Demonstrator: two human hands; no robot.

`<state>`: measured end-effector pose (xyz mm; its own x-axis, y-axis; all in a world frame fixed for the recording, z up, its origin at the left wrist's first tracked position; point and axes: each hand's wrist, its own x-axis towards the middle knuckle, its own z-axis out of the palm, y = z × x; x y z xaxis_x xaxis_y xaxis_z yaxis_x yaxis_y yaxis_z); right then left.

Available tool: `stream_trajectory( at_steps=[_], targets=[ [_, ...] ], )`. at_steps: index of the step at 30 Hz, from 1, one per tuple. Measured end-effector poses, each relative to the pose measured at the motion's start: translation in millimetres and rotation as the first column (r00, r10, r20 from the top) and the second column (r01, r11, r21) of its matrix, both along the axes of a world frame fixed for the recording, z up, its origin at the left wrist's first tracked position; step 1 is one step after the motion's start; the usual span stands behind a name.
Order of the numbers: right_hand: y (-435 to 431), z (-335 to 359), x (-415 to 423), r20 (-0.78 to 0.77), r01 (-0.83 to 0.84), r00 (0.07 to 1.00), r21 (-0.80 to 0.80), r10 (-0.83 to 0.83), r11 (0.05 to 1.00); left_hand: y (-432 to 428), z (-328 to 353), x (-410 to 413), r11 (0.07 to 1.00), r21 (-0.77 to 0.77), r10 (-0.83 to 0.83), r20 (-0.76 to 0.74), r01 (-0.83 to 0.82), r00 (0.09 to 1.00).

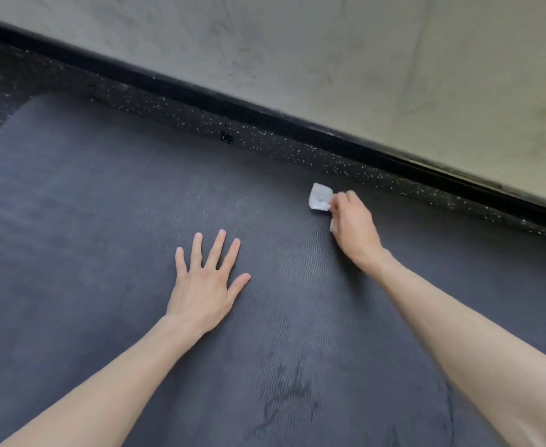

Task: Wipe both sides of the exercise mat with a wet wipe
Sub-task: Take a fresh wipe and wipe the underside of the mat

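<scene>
A dark blue-grey exercise mat (104, 221) with a fine wavy texture lies flat on the floor and fills most of the view. My left hand (205, 282) rests flat on its middle, fingers spread. My right hand (354, 229) grips a small folded white wet wipe (320, 196) and holds it against the mat near the far edge. Part of the wipe sticks out past my fingers. Darker streaks mark the mat near the bottom of the view.
Beyond the mat's far edge runs a strip of black speckled rubber floor (265, 140), then a black baseboard (329, 133) and a pale grey wall (362, 59). The mat's far left corner (36, 100) lies at the upper left.
</scene>
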<state>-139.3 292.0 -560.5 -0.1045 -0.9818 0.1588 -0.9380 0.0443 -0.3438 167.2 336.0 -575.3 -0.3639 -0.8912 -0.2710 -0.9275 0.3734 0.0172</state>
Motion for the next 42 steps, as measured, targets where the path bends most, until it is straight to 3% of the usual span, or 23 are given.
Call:
stream_trajectory(
  at_steps=[3,7,10,13,15,18,21,23,28,33,36,38,42],
  targets=[
    [-5,7,-32,0.015,0.12,0.993,0.028,-0.121,0.992,0,-5,-2,1.0,-0.028,-0.012,0.026,0.012,1.0],
    [9,11,9,0.057,0.136,0.989,0.042,-0.138,0.99,2,0,-2,1.0,-0.006,-0.005,0.027,0.005,1.0],
    [50,12,76,0.113,-0.068,0.991,0.01,0.067,0.998,0,5,-4,1.0,0.016,-0.011,0.036,0.01,0.999],
    [96,3,124,0.084,-0.384,0.922,0.082,0.378,0.92,0,14,2,0.999,0.04,-0.006,-0.064,0.008,0.998],
    [102,-2,122,0.085,-0.457,0.889,0.111,0.45,0.883,9,20,12,0.998,0.048,0.037,-0.102,-0.033,0.994],
    [75,4,77,-0.003,-0.299,0.954,0.09,0.301,0.95,35,21,29,0.986,0.128,0.116,-0.038,-0.11,0.993],
    [48,13,15,-0.086,-0.034,0.995,0.07,0.04,0.997,45,20,37,0.982,0.174,0.066,0.028,-0.07,0.997],
    [42,13,-3,-0.097,0.026,0.995,0.084,-0.017,0.996,41,17,37,0.982,0.179,0.058,0.028,-0.062,0.998],
    [69,7,63,0.012,-0.03,0.999,0.056,0.029,0.998,43,14,37,0.987,0.155,0.038,0.034,-0.043,0.999],
    [148,5,156,0.133,-0.395,0.916,0.115,0.38,0.912,43,16,38,0.987,0.156,0.046,0.017,-0.048,0.999],
    [155,10,153,0.091,-0.464,0.886,0.186,0.456,0.866,42,19,40,0.981,0.183,0.059,0.003,-0.059,0.998],
    [142,14,127,0.027,-0.409,0.91,0.214,0.413,0.887,41,18,39,0.982,0.185,0.05,-0.003,-0.049,0.999],
    [118,22,61,-0.078,-0.064,0.993,0.22,0.083,0.973,40,23,39,0.976,0.213,0.047,-0.004,-0.045,0.999]
  ],
)
